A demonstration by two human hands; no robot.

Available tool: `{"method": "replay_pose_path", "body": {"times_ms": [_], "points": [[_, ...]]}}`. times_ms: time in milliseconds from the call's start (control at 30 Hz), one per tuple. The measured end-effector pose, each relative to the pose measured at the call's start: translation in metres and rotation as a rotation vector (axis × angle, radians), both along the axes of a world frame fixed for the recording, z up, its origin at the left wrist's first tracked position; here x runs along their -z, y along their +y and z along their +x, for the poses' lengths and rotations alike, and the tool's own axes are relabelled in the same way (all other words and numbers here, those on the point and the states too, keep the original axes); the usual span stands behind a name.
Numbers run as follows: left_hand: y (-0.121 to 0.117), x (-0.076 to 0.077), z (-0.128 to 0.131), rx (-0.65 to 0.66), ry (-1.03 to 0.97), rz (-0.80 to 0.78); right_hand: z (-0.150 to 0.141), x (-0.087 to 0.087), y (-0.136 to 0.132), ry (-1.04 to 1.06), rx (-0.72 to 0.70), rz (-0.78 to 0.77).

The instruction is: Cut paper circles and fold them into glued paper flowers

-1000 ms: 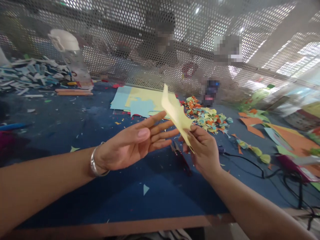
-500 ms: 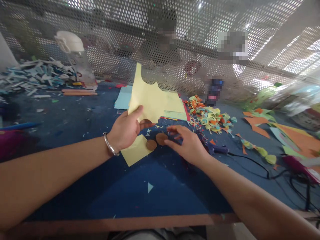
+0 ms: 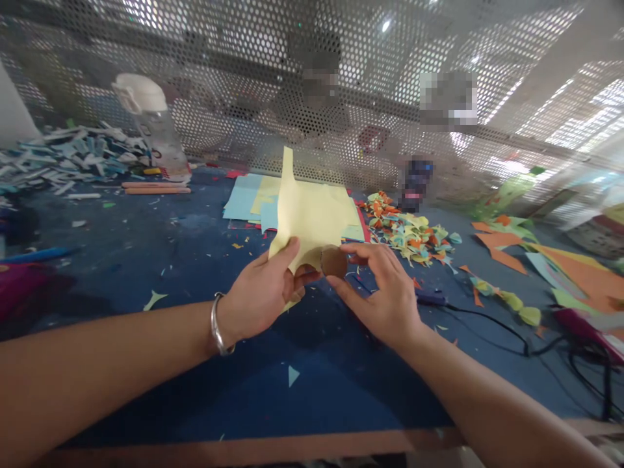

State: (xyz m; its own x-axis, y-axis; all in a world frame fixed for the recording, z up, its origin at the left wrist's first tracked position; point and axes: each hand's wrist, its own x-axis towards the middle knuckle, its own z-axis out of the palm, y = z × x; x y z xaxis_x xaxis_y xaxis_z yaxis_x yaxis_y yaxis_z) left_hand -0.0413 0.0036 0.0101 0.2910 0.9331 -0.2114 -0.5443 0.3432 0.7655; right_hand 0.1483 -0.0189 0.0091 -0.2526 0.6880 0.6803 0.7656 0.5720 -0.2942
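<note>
My left hand (image 3: 263,296) is closed on the lower edge of a pale yellow cut paper sheet (image 3: 309,214), holding it upright above the blue table (image 3: 146,260). A silver bangle (image 3: 218,325) circles that wrist. My right hand (image 3: 385,292) pinches a small brown cardboard disc (image 3: 334,261) between thumb and fingers, right against the bottom of the yellow sheet. Both hands meet at the table's middle.
Light blue and yellow sheets (image 3: 244,198) lie behind the hands. A heap of coloured paper scraps (image 3: 409,231) sits to the right, orange offcuts (image 3: 575,273) farther right, a black cable (image 3: 487,318), a clear bottle (image 3: 153,130) and blue-white scraps (image 3: 63,153) at left. A perforated metal screen (image 3: 244,78) closes the back.
The yellow sheet passed from my right hand to my left. My right hand reached down to brown discs on the table and now holds one lifted against the sheet.
</note>
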Motion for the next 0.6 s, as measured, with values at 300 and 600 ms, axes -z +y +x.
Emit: {"method": "replay_pose_path", "body": {"times_ms": [300, 600], "points": [[-0.017, -0.001, 0.009, 0.142, -0.151, -0.075, -0.003, 0.002, 0.001, -0.067, 0.019, 0.021], [-0.021, 0.004, 0.011, 0.145, -0.119, 0.031, -0.002, -0.002, -0.005, -0.123, 0.017, 0.057]]}}
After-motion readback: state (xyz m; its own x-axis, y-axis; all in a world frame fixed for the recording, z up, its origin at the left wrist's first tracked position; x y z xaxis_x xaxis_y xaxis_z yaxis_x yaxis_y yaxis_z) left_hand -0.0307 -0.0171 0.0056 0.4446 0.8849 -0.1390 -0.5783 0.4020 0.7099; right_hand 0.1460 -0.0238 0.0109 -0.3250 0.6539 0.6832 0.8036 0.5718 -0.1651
